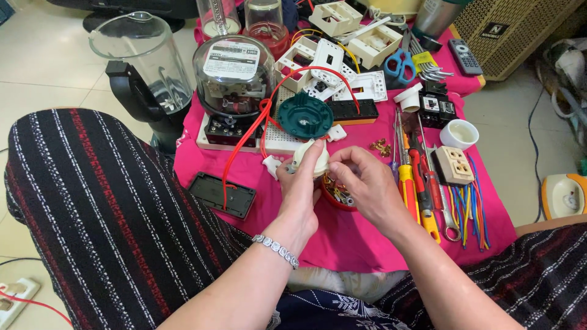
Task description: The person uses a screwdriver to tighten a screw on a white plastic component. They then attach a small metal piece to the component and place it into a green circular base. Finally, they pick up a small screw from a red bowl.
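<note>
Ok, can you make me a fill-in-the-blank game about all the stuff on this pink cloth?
1. The left hand holds a small ____ round part.
2. The scissors have ____ handles.
3. The left wrist wears a ____ bracelet.
4. The round green part lies beside the glass-domed ____.

Missing words: white; blue; silver; meter

white part [310,157]: mostly covered by my left hand [299,189], its kind unclear
red bowl [335,197]: under my right hand [367,183], contents too small to tell
right fingertips: tucked out of sight
blender jar [142,55]: blurred, far left of my left hand
</note>
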